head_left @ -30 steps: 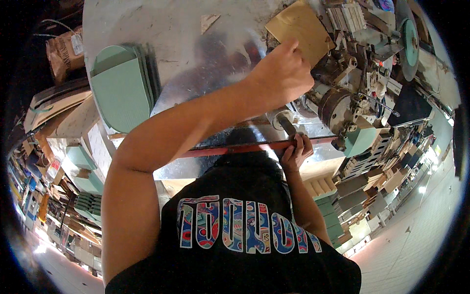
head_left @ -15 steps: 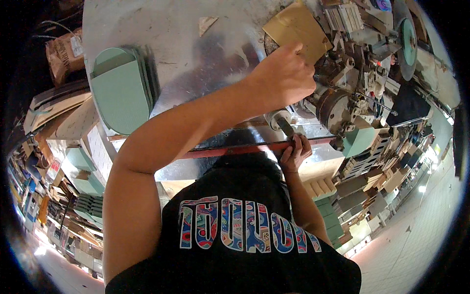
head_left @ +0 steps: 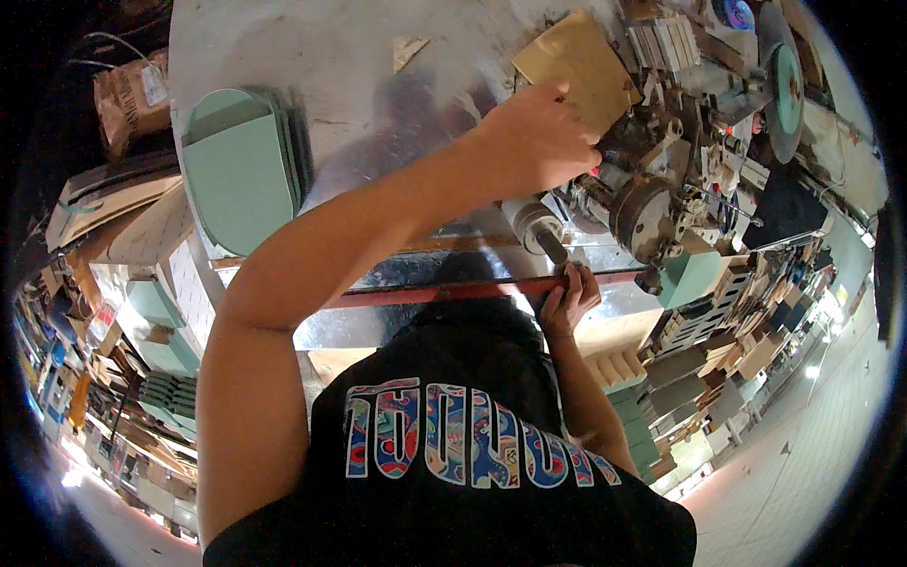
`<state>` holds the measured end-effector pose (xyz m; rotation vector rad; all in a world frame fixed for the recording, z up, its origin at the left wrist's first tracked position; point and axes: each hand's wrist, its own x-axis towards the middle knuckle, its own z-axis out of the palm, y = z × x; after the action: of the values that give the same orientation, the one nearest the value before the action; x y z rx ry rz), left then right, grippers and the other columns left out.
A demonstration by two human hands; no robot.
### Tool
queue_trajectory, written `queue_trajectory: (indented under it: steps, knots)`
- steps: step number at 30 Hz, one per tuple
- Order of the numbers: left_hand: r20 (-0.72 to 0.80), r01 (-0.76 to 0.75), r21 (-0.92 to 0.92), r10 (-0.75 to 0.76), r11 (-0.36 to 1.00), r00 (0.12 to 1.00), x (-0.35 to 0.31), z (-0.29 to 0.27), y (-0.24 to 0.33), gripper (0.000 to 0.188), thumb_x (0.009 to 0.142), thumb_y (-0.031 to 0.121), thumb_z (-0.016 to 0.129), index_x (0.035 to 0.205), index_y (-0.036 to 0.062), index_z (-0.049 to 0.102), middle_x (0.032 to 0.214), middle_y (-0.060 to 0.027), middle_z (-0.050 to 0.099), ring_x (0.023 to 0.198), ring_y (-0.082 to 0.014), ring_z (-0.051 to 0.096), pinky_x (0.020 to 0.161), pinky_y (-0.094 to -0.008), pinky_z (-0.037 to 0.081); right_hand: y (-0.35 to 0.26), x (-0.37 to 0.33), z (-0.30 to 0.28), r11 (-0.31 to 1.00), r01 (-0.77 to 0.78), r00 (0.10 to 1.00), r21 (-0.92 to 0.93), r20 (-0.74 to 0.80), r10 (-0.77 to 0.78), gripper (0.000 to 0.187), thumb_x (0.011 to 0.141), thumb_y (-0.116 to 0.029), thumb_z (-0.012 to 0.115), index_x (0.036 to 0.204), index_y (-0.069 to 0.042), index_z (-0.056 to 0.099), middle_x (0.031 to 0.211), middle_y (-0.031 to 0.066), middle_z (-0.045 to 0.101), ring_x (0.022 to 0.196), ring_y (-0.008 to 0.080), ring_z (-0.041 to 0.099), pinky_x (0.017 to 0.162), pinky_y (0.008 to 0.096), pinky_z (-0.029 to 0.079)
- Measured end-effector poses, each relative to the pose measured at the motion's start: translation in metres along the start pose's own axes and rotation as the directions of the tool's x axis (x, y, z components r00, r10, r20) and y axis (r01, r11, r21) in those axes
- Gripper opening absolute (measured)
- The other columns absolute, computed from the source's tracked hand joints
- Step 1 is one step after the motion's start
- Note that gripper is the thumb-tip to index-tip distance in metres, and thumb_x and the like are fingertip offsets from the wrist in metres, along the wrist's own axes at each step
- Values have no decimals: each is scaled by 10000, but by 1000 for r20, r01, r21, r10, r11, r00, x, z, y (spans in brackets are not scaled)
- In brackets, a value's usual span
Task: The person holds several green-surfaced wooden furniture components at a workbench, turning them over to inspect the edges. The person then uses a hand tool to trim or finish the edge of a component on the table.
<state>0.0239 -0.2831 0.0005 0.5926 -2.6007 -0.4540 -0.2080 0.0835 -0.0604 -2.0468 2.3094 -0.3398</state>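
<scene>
My left arm reaches across the metal worktop. The left hand [head_left: 540, 140] is closed above a metal cylinder [head_left: 532, 225], near the yellowish sheet [head_left: 578, 71]; its fingertips are turned away, and whatever they hold is hidden. A speck of red shows beside its knuckles. Below, my right hand [head_left: 573, 300] sits at the red front edge [head_left: 425, 294] of the worktop. Its fingers curl at the end of a short grey bar [head_left: 553, 248] that sticks out from the cylinder. To the left lies a stack of pale green rounded panels [head_left: 241, 180].
A machine with a round drum [head_left: 644, 215] stands close on the right, with a large green-faced disc [head_left: 786, 85] behind it. Off the left side is a white box [head_left: 161, 265]. Small pale blocks [head_left: 664, 44] sit at the far right.
My left hand has shifted slightly left, and more of the metal cylinder shows beneath it. The right hand stays at the bar's end. The whole view has shifted a little.
</scene>
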Motion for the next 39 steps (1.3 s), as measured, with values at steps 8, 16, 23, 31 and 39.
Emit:
queue_trajectory:
  steps: [8, 16, 23, 31, 39]
  knots:
    - [-26, -105, 72, 107, 992, 994, -7, -36, -44, 343, 947, 237, 647, 1228, 358, 801, 1153, 82, 706, 1169, -156, 694, 1078, -425, 468, -2, -1, 0, 1000, -13, 1000, 21, -1, 13, 440, 1056, -266, 591, 1473, -141, 655, 1426, 146, 594, 1314, 360, 544, 1137, 563, 372]
    - [-301, 155, -128, -187, 980, 935, -21, -103, -62, 345, 922, 126, 799, 1227, 283, 837, 1043, 43, 775, 1085, -202, 730, 1076, -424, 469, 1, -3, -7, 998, -43, 998, 53, 50, 40, 490, 1013, -222, 629, 1498, -148, 630, 1486, 171, 578, 1366, 398, 524, 1154, 593, 345]
    - [-435, 386, -344, -510, 856, 742, -5, -179, -108, 311, 1025, 266, 796, 1336, 248, 795, 1023, -1, 797, 877, -271, 749, 772, -426, 571, -3, 0, -11, 981, -127, 991, 148, 50, 121, 519, 952, -161, 677, 1469, -205, 673, 1477, 171, 599, 1355, 398, 532, 1165, 596, 383]
    - [-291, 690, 454, -639, 563, 712, -7, -296, -217, 357, 1015, 437, 770, 1344, 298, 781, 1177, -75, 814, 1057, -364, 788, 875, -502, 642, -8, -4, -9, 981, -150, 988, 123, 59, 144, 524, 930, -164, 670, 1452, -212, 672, 1468, 161, 596, 1391, 417, 520, 1191, 634, 349]
    - [-138, 540, 792, -778, 284, 612, -48, -288, -325, 207, 1030, 191, 702, 1176, 111, 825, 1325, -147, 756, 1148, -348, 798, 888, -487, 656, -4, -4, -10, 992, -96, 995, 80, 48, 92, 483, 997, -245, 613, 1474, -169, 639, 1466, 180, 566, 1359, 439, 521, 1152, 641, 351]
